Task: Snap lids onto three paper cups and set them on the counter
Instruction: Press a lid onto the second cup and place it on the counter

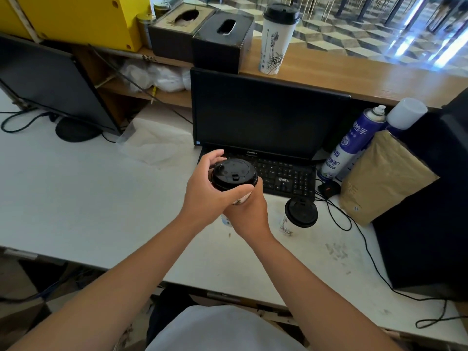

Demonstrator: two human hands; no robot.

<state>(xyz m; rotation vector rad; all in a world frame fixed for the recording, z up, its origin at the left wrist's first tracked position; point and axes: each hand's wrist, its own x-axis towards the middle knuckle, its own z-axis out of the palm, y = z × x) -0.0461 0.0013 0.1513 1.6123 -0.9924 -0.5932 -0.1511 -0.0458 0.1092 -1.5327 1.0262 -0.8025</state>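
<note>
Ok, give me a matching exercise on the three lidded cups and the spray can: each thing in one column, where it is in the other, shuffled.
Things:
1. cup in hands
2. tall cup
3. third cup
4. spray can

Places:
A. on the raised wooden counter
B. leaning by the brown paper bag
C. held above the white desk by the left hand and right hand
D. standing on the desk in front of the keyboard

Pairs: 1-C, 2-A, 3-D, 4-B

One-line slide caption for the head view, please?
Both hands, left hand and right hand, press a black lid onto a paper cup.
</note>
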